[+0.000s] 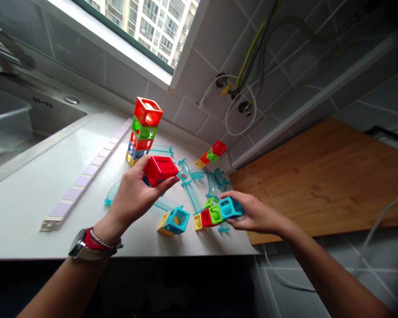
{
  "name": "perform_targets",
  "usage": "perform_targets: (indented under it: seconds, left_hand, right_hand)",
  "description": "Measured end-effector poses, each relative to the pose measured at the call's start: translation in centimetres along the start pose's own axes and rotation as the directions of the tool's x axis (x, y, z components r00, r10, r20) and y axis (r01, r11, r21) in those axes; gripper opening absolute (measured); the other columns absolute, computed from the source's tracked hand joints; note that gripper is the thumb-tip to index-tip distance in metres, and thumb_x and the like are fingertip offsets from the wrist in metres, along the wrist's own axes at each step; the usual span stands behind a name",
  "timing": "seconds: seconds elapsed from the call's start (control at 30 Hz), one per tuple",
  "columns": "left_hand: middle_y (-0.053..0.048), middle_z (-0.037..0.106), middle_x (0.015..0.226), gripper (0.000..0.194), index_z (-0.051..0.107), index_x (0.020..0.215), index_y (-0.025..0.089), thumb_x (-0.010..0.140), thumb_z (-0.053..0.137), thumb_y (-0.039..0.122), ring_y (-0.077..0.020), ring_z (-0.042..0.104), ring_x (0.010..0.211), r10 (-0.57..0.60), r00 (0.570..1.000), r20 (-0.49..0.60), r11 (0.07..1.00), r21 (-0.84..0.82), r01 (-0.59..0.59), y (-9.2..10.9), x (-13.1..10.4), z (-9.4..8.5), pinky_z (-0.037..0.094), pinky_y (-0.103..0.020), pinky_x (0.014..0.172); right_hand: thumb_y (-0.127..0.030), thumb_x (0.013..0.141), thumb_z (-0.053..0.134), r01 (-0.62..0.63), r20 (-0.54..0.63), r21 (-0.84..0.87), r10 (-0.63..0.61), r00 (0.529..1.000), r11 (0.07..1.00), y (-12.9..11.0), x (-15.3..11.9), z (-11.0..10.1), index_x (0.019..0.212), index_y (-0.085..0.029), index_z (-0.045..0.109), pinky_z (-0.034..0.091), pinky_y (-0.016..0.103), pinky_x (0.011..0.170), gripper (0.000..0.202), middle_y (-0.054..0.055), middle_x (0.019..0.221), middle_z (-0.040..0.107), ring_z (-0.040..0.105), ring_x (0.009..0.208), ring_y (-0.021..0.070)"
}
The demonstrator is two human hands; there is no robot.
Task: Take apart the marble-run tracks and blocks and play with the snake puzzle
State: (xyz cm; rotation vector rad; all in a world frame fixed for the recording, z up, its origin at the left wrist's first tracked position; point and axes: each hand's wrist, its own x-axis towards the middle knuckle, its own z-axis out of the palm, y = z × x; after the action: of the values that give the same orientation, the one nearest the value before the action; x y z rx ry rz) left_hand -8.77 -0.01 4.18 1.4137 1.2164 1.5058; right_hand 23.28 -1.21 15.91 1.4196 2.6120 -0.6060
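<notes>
My left hand [137, 187] is raised over the counter, with thumb and fingers closed around a red cube block [162, 170]. My right hand [255, 212] grips a blue cube block [230, 207] at the end of a joined column of yellow, red and green cubes [206, 217]. A green piece [212, 202] shows beside this column. Between the hands, nearer the counter's front edge, a blue cube [178, 220] sits with a yellow one [165, 224]. Part of a clear blue track piece [166, 203] is hidden behind my left hand.
A tall cube tower [144, 131] stands behind my left hand, and a shorter one [212, 153] near the wall. Clear blue track pieces [191, 196] lie between. A lilac-and-white strip [82, 179], a sink [53, 99] and a wooden board [305, 185] flank the counter.
</notes>
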Motion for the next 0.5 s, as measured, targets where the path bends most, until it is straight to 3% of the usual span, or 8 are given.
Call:
perform_targets:
  seconds: [0.17, 0.33, 0.5]
  left_hand:
    - [-0.005, 0.076, 0.099, 0.044, 0.067, 0.113, 0.022, 0.081, 0.084, 0.047, -0.0221, 0.072, 0.084, -0.012, 1.000, 0.019, 1.000, -0.023, 0.013, 0.1, 0.0, -0.1, 0.059, -0.034, 0.078]
    - [-0.006, 0.076, 0.101, 0.044, 0.067, 0.114, 0.022, 0.082, 0.084, 0.047, -0.0226, 0.072, 0.086, -0.014, 1.000, 0.015, 1.000, -0.024, 0.014, 0.0, 0.0, -0.3, 0.058, -0.034, 0.079]
    - [-0.007, 0.076, 0.103, 0.047, 0.067, 0.114, 0.021, 0.082, 0.083, 0.051, -0.0234, 0.073, 0.088, -0.023, 1.000, 0.018, 0.999, -0.031, 0.024, -0.1, 0.0, -0.2, 0.059, -0.035, 0.081]
  right_hand:
    - [-0.025, 0.083, 0.077, -0.055, -0.149, -0.038, 0.049, 0.988, 0.998, 1.1, 0.6, 0.9, 0.156, -0.026, 0.040, 0.055, 0.039, 0.096, 0.082, 0.012, 0.135, 0.065, 0.068, 0.109, 0.0268]
    - [-0.026, 0.083, 0.079, 0.082, -0.127, -0.025, -0.084, 0.988, 0.996, 2.0, 1.0, 0.9, 0.161, -0.029, 0.033, 0.049, 0.045, 0.110, 0.091, 0.013, 0.149, 0.058, 0.060, 0.132, 0.0304]
    - [-0.025, 0.083, 0.079, 0.085, -0.152, -0.034, -0.089, 0.984, 0.996, 2.5, 1.6, 0.9, 0.159, -0.028, 0.039, 0.048, 0.047, 0.112, 0.085, 0.012, 0.145, 0.061, 0.062, 0.130, 0.0313]
